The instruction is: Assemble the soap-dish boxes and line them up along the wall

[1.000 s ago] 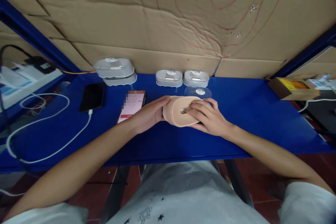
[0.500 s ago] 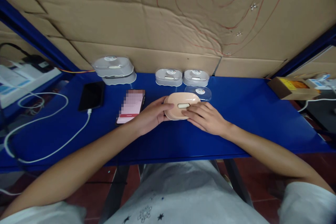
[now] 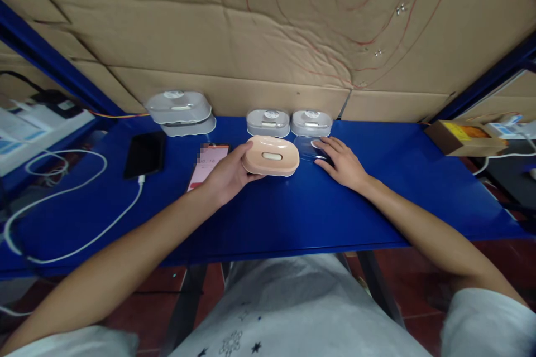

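Observation:
My left hand [image 3: 230, 177] holds a peach soap box [image 3: 262, 165] by its left end, above the table, thumb on the rim and fingers underneath. A pale oval piece lies in the middle of its tray. To the right, my right hand [image 3: 344, 163] has its fingers and thumb around the right end of a clear plastic lid [image 3: 302, 149] with a round sticker. The hand hides part of that lid. Behind them stand two grey soap boxes with clear lids, one left [image 3: 268, 124] and one right [image 3: 312, 124].
More grey soap boxes [image 3: 180, 107] are stacked at the back left. A phone with a lit screen [image 3: 205, 164] lies beside my left forearm. A dark phone [image 3: 145, 153] on a white cable [image 3: 104, 234] lies further left. A small carton [image 3: 452, 142] sits at the right.
My left hand has moved the soap box slightly left and up. My right hand has let go of the box and reached onto the clear lid behind it.

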Demonstrator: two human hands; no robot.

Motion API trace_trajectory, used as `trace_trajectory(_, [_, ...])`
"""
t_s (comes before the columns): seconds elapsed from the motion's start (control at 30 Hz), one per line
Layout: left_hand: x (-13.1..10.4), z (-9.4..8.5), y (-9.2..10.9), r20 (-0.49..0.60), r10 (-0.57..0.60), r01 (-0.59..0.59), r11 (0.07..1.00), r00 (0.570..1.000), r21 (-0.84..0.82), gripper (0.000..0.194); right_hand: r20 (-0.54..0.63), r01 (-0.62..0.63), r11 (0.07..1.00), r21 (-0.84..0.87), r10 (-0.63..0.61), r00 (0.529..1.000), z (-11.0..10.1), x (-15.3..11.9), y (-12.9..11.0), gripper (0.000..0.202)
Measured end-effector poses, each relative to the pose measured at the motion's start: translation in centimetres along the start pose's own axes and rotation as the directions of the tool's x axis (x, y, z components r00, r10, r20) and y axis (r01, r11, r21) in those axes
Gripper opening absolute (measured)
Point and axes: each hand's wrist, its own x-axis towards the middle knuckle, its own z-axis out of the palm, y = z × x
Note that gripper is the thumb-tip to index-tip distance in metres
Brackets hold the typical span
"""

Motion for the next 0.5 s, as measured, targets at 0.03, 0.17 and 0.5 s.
trace_trajectory(0.03, [0.0, 0.0, -0.1, 0.003, -0.004, 0.004, 1.0, 1.0, 0.004, 0.029, -0.02, -0.001, 1.0, 0.012, 0.001, 1.0, -0.1, 0.0, -0.2, 0.056])
trace_trajectory(0.17, [-0.2, 0.1, -0.6, 0.045, -0.035, 0.035, 0.999, 0.998, 0.003, 0.031, -0.126, -0.074, 0.989, 0.13, 0.09, 0.988, -1.0, -0.2, -1.6, 0.055])
trace_trajectory(0.5, [-1.2, 1.1, -1.5, 0.224, -0.149, 0.146, 0.989, 0.963, 0.029, 0.036, -0.063, 0.266, 0.929, 0.256, -0.259, 0.964, -1.3, -1.3, -5.1, 0.054])
